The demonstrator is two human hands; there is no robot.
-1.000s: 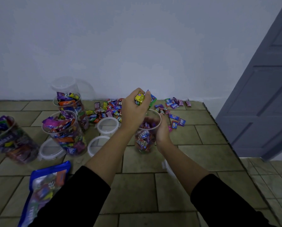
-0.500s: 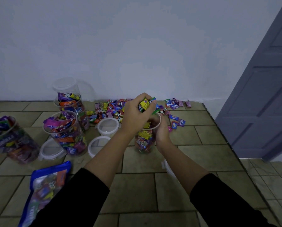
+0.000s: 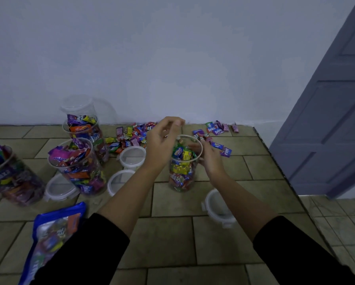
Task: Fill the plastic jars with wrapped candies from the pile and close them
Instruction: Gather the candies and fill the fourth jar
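Observation:
A clear plastic jar (image 3: pixel 182 171), more than half full of wrapped candies, stands on the tiled floor in the middle. My right hand (image 3: pixel 210 156) grips its upper right side near the rim. My left hand (image 3: pixel 162 140) hovers just left of and above the jar's mouth, fingers loosely curled and holding nothing. The pile of wrapped candies (image 3: pixel 131 136) lies against the wall behind the jar, with more candies (image 3: pixel 215 130) scattered to the right.
Three open jars heaped with candies stand on the left (image 3: pixel 77 165), (image 3: pixel 86 132), (image 3: pixel 10 177). Several white lids lie around them (image 3: pixel 132 156), (image 3: pixel 119 181), (image 3: pixel 59 188), (image 3: pixel 218 206). A blue candy bag (image 3: pixel 53 235) lies front left. A grey door (image 3: pixel 327 120) is at the right.
My left hand held a handful of candies over the jar; it has let them fall in and now holds nothing. The jar's fill level rose.

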